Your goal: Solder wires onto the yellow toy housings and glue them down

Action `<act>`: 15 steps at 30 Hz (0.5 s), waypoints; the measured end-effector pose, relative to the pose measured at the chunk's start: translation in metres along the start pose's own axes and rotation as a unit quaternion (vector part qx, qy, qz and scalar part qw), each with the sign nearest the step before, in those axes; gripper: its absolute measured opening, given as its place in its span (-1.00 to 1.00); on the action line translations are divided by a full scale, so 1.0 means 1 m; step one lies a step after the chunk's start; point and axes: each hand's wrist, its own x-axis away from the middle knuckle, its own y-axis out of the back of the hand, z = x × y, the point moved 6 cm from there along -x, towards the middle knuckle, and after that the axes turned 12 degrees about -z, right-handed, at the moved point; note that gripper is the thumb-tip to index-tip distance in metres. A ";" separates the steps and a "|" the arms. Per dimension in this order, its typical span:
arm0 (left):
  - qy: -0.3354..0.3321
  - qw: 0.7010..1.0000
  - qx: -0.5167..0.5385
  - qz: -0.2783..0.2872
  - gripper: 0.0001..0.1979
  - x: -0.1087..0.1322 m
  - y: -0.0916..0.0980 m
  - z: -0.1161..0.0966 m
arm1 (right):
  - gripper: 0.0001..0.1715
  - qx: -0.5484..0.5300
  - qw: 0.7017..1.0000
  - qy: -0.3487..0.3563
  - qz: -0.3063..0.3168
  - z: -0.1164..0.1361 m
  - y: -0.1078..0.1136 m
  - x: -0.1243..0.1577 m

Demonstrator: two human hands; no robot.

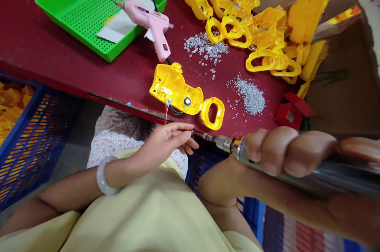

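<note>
Right hand [292,151] wrapped around a power screwdriver [226,143], its tip pointing at the left hand [170,141].
The left thumb and fingers are drawn together near that tip; whether they pinch something small I cannot tell. Just beyond them, ungripped, the open yellow shell [177,93] lies at the red table's [124,80] near edge, thin wires [165,114] hanging toward the left hand. Farther back: screws [251,95], then a pink glue gun [157,30].

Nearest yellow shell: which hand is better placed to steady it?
Probably the left hand: it is just below the yellow shell in the picture, while the right hand is wrapped around the screwdriver.
</note>
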 end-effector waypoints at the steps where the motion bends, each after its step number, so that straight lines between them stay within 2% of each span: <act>1: -0.034 0.996 -0.077 0.011 -0.68 0.005 0.001 -0.007 | -0.80 -0.028 0.999 0.024 -0.001 0.000 -0.001 -0.004; 2: -0.092 0.982 -0.164 0.019 -0.72 0.010 0.001 -0.018 | -0.81 -0.055 0.997 0.053 -0.011 -0.001 -0.004 -0.007; 3: -0.174 0.952 -0.252 0.019 -0.77 0.014 0.001 -0.032 | -0.84 -0.074 0.994 0.077 -0.030 -0.002 -0.007 -0.011; 4: -0.267 0.904 -0.334 0.011 -0.79 0.018 0.000 -0.048 | -0.86 -0.079 0.991 0.091 -0.057 -0.004 -0.011 -0.014; 6: -0.436 0.773 -0.460 -0.021 -0.77 0.023 -0.004 -0.079 | -0.90 -0.089 0.982 0.120 -0.115 -0.011 -0.020 -0.019; 8: -0.511 0.664 -0.545 -0.032 -0.69 0.015 -0.008 -0.097 | -0.84 -0.110 0.976 0.135 -0.127 -0.021 -0.032 -0.023; 9: -0.521 0.628 -0.577 -0.028 -0.61 0.008 -0.009 -0.101 | -0.83 -0.123 0.976 0.137 -0.119 -0.026 -0.037 -0.025; 11: -0.525 0.586 -0.617 -0.015 -0.46 -0.009 -0.010 -0.104 | -0.84 -0.144 0.973 0.148 -0.107 -0.036 -0.044 -0.028; 15: -0.513 0.567 -0.644 -0.013 -0.35 -0.029 -0.006 -0.098 | -0.85 -0.127 0.972 0.163 -0.108 -0.046 -0.046 -0.029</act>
